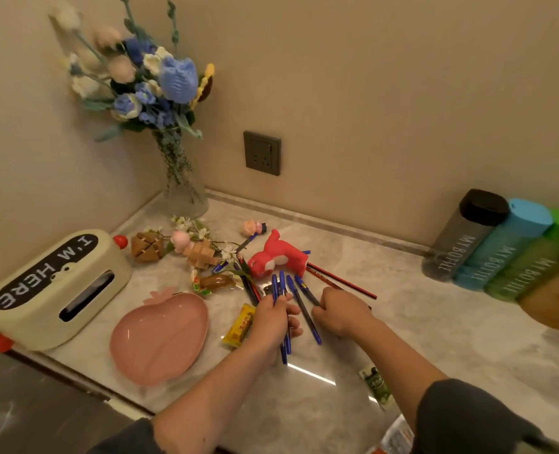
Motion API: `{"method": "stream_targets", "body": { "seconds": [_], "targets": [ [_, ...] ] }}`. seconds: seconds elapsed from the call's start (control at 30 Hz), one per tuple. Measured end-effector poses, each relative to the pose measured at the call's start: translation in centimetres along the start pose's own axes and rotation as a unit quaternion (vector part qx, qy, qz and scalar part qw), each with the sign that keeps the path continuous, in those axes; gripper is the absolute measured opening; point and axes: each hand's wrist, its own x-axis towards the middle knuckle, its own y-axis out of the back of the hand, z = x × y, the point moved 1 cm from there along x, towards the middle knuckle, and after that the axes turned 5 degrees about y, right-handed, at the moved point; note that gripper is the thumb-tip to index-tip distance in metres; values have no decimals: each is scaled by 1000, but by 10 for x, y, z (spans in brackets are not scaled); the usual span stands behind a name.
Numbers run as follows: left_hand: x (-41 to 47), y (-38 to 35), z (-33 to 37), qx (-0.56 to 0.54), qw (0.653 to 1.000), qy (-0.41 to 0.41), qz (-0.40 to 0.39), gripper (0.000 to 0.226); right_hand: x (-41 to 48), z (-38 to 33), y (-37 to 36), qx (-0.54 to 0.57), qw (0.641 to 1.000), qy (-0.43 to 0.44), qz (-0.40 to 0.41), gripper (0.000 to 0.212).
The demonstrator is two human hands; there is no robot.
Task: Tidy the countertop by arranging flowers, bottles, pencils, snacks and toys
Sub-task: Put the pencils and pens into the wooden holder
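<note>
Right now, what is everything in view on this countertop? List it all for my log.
vase: one, clear, back corner
flowers: one bunch, blue and white, in vase
socket: one, grey, on wall
tissue box: one, cream, left edge
plate: one, pink, front left
puzzles: two, tan wood, behind plate
toy: one, red, centre
pens: several, blue, at the hands
pencils: about two, red, right of toy
snack packet: one, yellow, beside plate
bottles: four, black, blue, green, orange, right side
left grip: holds a bunch of pens
right grip: seems to pinch one pen

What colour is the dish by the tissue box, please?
The dish is pink; head view shows it best.
</note>
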Motion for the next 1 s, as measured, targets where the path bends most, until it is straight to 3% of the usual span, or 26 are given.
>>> {"method": "stream_targets", "body": {
  "seconds": [0.33, 0.6, 0.7, 0.8, 1.0],
  "targets": [
    [-1, 15, 1, 17, 999, -5, -33, 24, -11, -14, -23, 152, 983, -64, 79, 23],
    [-2, 27, 4, 7, 999, -9, -52, 24, -17, -22, -27, 113, 988, -85, 67, 28],
    [-2, 17, 7, -34, 996, 4, -81, 21, -34, -21, -22, 272, 954, -58, 110, 28],
    [-2, -4, 11, -20, 995, -15, -98, 19, -55, -25, -5, 456, 880, -36, 127, 26],
    [-13, -69, 19, 59, 980, -51, -183, 26, -86, 5, 25, 508, 842, -45, 178, 22]
  ]
}}
